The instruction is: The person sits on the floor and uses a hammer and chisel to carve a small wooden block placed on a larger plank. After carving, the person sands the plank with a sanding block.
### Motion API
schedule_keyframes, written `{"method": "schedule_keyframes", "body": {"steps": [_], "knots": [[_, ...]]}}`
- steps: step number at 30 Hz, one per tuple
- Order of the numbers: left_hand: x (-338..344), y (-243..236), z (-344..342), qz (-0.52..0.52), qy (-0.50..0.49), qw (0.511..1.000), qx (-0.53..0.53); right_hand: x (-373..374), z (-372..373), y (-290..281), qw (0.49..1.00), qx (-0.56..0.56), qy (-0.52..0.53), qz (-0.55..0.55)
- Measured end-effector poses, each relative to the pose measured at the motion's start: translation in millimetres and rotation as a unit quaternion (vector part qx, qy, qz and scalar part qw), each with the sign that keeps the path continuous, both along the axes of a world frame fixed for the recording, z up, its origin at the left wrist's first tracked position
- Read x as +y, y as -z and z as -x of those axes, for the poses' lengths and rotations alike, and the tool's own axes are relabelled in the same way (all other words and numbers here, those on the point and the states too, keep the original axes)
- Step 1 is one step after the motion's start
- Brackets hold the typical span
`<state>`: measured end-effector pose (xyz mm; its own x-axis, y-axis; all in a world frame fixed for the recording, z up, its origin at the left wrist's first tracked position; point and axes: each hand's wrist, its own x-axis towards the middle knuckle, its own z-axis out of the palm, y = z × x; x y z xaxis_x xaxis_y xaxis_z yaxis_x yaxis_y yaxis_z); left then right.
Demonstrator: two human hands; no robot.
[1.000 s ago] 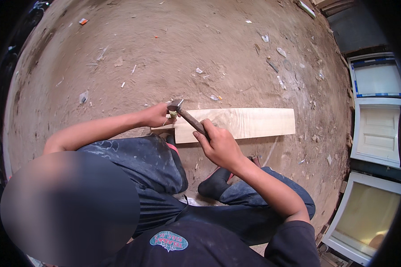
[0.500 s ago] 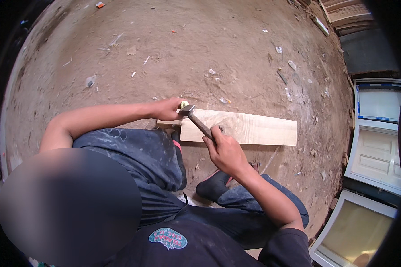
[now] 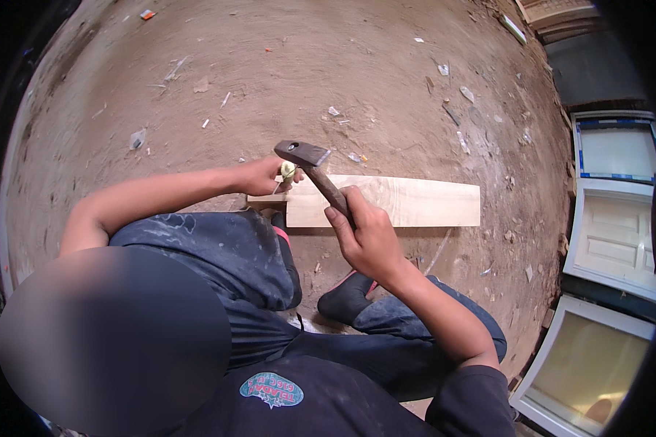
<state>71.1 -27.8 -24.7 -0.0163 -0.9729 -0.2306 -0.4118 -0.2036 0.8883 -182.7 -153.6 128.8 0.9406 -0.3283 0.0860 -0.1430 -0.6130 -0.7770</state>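
My left hand [image 3: 264, 177] is closed around an upright chisel [image 3: 288, 170] with a pale yellow handle, at the left end of a light wooden board [image 3: 408, 200]. Most of its blade is hidden by the fingers. In my right hand [image 3: 368, 231] is a hammer [image 3: 328, 186] with a worn wooden handle. Its dark metal head is raised above the chisel, apart from it. The board lies across the ground in front of my feet, and a narrower piece of wood [image 3: 257, 198] shows at its left end, under my left hand.
Brown dirt ground [image 3: 284, 80] spreads around the board, with scraps of plastic and paper. My shoe [image 3: 346, 298] is close to the board's near edge. Along the right side stand a white panelled door [image 3: 614, 231] and a framed pane [image 3: 587, 364].
The hammer has lifted off the top of the chisel and its head has swung up and left. My left hand keeps its grip at the board's end. The whole view has shifted slightly.
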Motion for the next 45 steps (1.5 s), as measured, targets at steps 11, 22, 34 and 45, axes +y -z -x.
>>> {"method": "schedule_keyframes", "body": {"steps": [11,22,34,45], "knots": [[2.1,-4.5,-1.3,0.003,-0.006,1.000,0.000,-5.1,1.5,18.4,0.997,0.078,0.014,0.013],[9.3,19.3,-10.1,-0.034,0.021,0.999,0.018,2.1,-1.7,-7.9,1.000,-0.009,-0.014,-0.025],[-0.1,-18.0,0.9,-0.034,0.010,0.999,0.002,1.2,2.8,25.3,0.997,0.057,0.038,-0.035],[0.2,-19.6,5.9,0.008,-0.023,1.000,-0.008,2.6,-4.6,7.3,0.998,0.032,-0.013,-0.046]]}}
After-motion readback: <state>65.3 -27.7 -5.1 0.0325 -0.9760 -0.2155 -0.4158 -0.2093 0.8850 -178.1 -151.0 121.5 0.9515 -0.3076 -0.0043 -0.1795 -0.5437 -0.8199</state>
